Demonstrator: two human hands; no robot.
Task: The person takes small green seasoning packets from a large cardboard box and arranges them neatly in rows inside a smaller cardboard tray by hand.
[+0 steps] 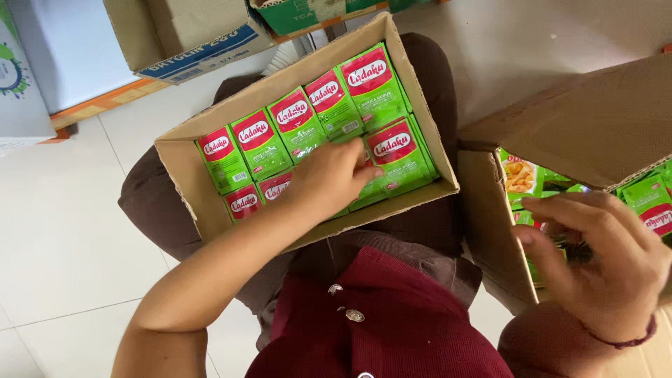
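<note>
Head view is looking down on a shallow cardboard box (183, 166) resting on the person's lap and filled with green sachets (297, 122) bearing red labels, standing in two rows. Over the near row of that box, the left hand (329, 176) is pressing down with its fingers (364, 171) curled onto the top edges of the sachets, just beside one tilted sachet (399, 154) at the box's right end; whether it is pinching a sachet or only touching them, I cannot tell. To the right of the lap box, a larger carton (490, 217) is standing open with more green packets (647, 199) inside. The right hand (602, 259) is reaching into that carton, fingers bent around something dark and blurred, too unclear to name. Beyond the lap box, other cartons (189, 35) are sitting on the white tiled floor (56, 231).
</note>
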